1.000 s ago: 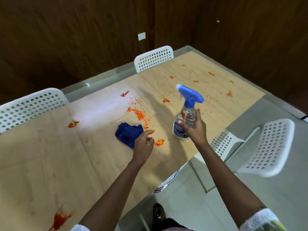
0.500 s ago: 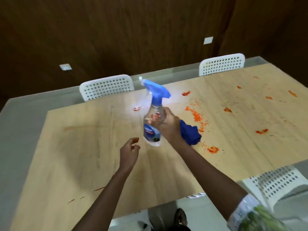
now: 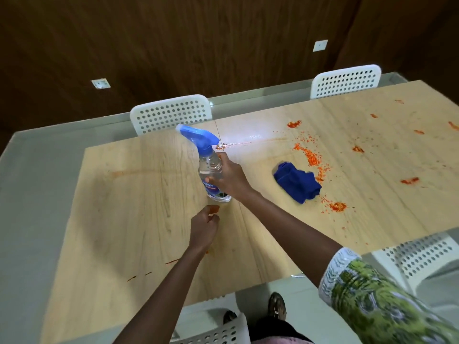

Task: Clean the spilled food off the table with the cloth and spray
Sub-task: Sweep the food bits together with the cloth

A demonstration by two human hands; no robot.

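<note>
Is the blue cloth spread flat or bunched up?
Bunched up: the cloth lies in a crumpled heap with folds, beside the orange crumbs; no hand touches it.

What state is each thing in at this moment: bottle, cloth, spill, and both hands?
Spray bottle: tilted, gripped by the right hand.
Blue cloth: crumpled on the table, untouched.
Spilled food: still scattered, unwiped.
Left hand: loosely curled, holding nothing.
</note>
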